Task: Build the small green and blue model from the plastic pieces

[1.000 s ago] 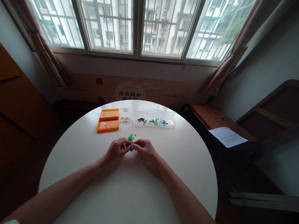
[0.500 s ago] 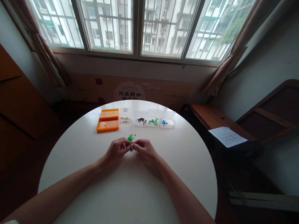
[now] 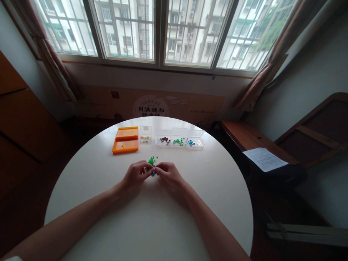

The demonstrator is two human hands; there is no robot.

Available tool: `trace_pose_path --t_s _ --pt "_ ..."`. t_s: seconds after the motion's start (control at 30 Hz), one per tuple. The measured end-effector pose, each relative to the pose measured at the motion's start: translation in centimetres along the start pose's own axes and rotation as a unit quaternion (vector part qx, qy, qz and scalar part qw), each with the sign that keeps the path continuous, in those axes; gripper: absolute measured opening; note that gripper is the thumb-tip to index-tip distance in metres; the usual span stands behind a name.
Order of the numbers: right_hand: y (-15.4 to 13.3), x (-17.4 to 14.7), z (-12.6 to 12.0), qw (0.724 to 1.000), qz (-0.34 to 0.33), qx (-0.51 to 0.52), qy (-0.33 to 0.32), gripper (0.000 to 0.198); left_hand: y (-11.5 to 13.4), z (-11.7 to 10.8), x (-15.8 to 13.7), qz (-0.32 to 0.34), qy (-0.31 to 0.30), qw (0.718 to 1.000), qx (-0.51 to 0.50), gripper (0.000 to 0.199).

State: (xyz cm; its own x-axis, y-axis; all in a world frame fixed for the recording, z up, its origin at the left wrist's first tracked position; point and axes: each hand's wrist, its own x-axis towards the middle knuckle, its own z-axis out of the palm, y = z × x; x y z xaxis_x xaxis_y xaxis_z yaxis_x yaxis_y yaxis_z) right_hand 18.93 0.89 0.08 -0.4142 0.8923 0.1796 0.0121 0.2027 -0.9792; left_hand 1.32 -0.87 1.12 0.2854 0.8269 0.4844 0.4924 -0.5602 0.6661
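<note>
My left hand (image 3: 137, 171) and my right hand (image 3: 168, 172) meet over the middle of the white table (image 3: 147, 221), fingertips pinched together. Between them is something small, too small to make out; my fingers partly hide it. Small blue pieces (image 3: 153, 173) show just below the fingertips, and I cannot tell whether they are held or lie on the table. Several small green pieces (image 3: 151, 160) lie loose right behind my hands.
Beyond my hands stands an orange tray (image 3: 125, 147) with a few small yellow pieces. To its right are a clear box (image 3: 146, 131) of pale pieces and open clear boxes (image 3: 179, 145) of dark, green and blue pieces. A printed sheet (image 3: 264, 159) lies on a wooden bench at right.
</note>
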Motion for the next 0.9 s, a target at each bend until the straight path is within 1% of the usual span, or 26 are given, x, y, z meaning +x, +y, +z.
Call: trace_pose_path --t_s 0.43,0.63,0.7,0.77,0.83,0.9 --pt "-0.1 0.0 0.0 1.0 0.003 -0.008 0.001 0.027 -0.1 0.1 0.0 -0.003 -0.002 1.0 0.005 0.017" --pt "-0.2 0.0 0.0 1.0 0.008 0.0 0.005 0.029 -0.3 -0.1 0.1 -0.002 0.018 1.0 -0.004 0.017" --pt "-0.2 0.1 0.0 1.0 0.009 -0.004 0.005 0.028 -0.5 -0.3 0.2 -0.017 0.028 0.999 -0.018 0.016" --pt "-0.1 0.1 0.1 1.0 0.008 -0.006 0.004 0.028 -0.6 -0.6 0.4 -0.049 0.047 0.997 -0.046 0.017" --pt "0.0 0.2 0.1 1.0 0.008 -0.006 0.006 0.027 -0.7 -1.0 0.8 -0.087 0.081 0.989 -0.085 0.02" --pt "0.1 0.3 0.2 1.0 0.01 -0.005 0.009 0.028 -0.8 -1.5 1.4 -0.106 0.111 0.984 -0.095 0.022"
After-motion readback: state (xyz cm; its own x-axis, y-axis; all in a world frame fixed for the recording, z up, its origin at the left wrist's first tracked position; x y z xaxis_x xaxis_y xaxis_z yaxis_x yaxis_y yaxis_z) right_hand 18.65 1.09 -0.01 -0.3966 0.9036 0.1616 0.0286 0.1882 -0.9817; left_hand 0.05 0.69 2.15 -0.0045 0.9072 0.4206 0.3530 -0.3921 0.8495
